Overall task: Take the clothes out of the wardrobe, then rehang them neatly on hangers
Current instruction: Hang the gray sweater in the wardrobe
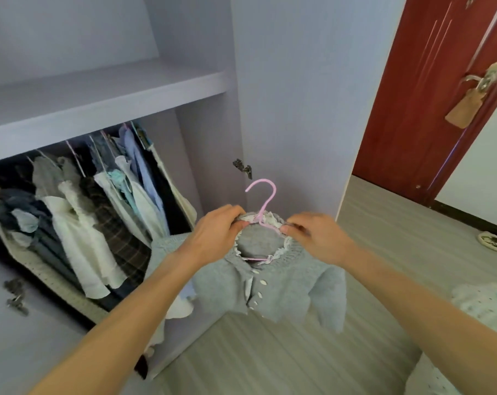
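Observation:
A small grey knitted cardigan (284, 283) with white buttons and a white frilled collar hangs on a pink hanger (263, 195) in front of me. My left hand (217, 232) pinches the collar on the left side of the hanger's neck. My right hand (315, 233) pinches the collar on the right side. The hook points up, free of any rail. The open wardrobe (105, 89) is at the left, with several garments (79, 218) hanging on its rail below the shelf.
The wardrobe's open door (295, 95) stands just behind the cardigan, a hinge (243, 166) on its edge. A red room door (429, 95) is at the right. A pale knitted garment (484, 303) lies at the right edge. Grey floor (270, 354) below.

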Demonstrator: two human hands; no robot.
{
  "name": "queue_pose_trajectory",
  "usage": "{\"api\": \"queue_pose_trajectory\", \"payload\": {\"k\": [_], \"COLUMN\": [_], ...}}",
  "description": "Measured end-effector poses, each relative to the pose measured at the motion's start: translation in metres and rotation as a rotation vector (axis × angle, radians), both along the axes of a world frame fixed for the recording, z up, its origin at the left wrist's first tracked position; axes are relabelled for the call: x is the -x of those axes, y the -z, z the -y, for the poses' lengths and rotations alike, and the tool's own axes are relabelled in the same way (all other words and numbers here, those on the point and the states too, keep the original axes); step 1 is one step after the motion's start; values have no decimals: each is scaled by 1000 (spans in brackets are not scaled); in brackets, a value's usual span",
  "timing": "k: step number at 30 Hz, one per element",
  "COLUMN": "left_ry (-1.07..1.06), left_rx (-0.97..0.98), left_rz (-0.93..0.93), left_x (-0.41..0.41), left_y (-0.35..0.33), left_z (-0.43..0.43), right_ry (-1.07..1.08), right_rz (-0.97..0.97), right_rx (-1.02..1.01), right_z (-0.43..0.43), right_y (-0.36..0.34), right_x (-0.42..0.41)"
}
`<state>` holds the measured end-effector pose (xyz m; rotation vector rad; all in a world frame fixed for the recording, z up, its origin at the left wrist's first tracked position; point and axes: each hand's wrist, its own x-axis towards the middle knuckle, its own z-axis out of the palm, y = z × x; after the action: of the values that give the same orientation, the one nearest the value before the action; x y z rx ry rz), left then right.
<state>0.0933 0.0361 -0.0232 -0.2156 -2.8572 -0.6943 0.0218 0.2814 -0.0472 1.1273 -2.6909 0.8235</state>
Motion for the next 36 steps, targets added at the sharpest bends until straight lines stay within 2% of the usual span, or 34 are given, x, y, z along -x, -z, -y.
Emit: {"api": "queue_pose_trajectory", "payload": {"k": [3,7,8,10,12,20,25,29,32,36], "left_ry": [-42,-81,-93,-133,-180,-207,-196,-155,-204,-242], "left_rx": [-37,-87,-101,-134,-159,-130,-234,-206,-225,-235], "left_rz": [-44,-78,-81,-85,-79,88,69,86,118,156], "left_x": [-5,-10,-10,-10,-12,-18,-19,-7,2,4], "left_y": [8,14,15,18,23,34,42,36,33,35], "left_z": [6,9,9,10,10,-9,-40,-57,-64,-67], "right_ry": [35,-30,-33,-14,-11,-78,-116,-148,-126,-96], "right_rz": [64,293,301,185,140,88,113,98,102,154], "right_rx": [47,-51,-92,-241,-298,-160,-77,-100,-101,-286], "right_z": [24,31,28,20,15,8,-7,-12,-19,-41], "right_y": [-2,-8,-7,0,8,39,54,52,53,56], "right_x": [-1,1,5,13,18,15,23,30,37,45]}}
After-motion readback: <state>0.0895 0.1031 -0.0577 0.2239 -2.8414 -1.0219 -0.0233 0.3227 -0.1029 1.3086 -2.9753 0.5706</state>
